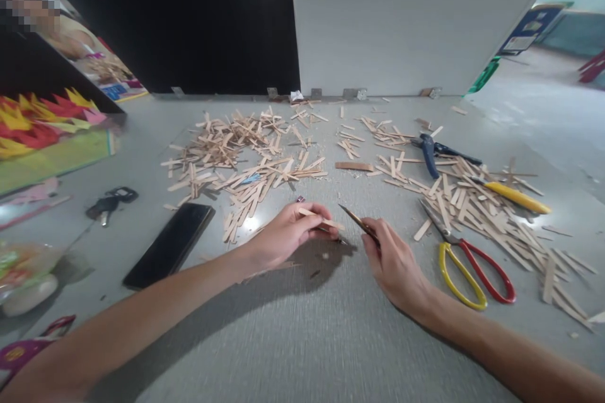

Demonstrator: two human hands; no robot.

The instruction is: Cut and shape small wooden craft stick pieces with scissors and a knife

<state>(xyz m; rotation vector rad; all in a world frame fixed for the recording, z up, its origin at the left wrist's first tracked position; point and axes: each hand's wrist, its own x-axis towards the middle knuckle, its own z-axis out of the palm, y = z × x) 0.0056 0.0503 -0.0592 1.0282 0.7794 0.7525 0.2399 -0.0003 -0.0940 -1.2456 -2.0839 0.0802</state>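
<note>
Fingers of the left hand (283, 236) pinch a flat wooden stick (326, 221) between thumb and fingertips, its free end sticking out toward the right hand (394, 258). On that side the fingers are closed around a slim pointed tool (358, 220), its tip angled up and leftward, near the stick's end but apart from it. Both hands are above a grey surface (302, 340), where a shadow falls below the left fingertips.

Just beyond the left fingers, a heap of loose sticks (231, 138) spreads outward, many crossing one another. Past the gap between the two hands lies a short brown strip (353, 166). To the right of the right fingers is another scatter of sticks (486, 214); blue-handled pliers (429, 157) lie at its far edge, a yellow-handled tool (517, 197) on top of it, and scissors (475, 274) with one red and one yellow handle on its near side, close to the right hand.

Left of the left fingers, a dark phone (170, 245) lies beside the forearm, with keys (108, 203) farther out. Well beyond the fingers stand a black panel (198, 19) and a white panel (406, 19), side by side.
</note>
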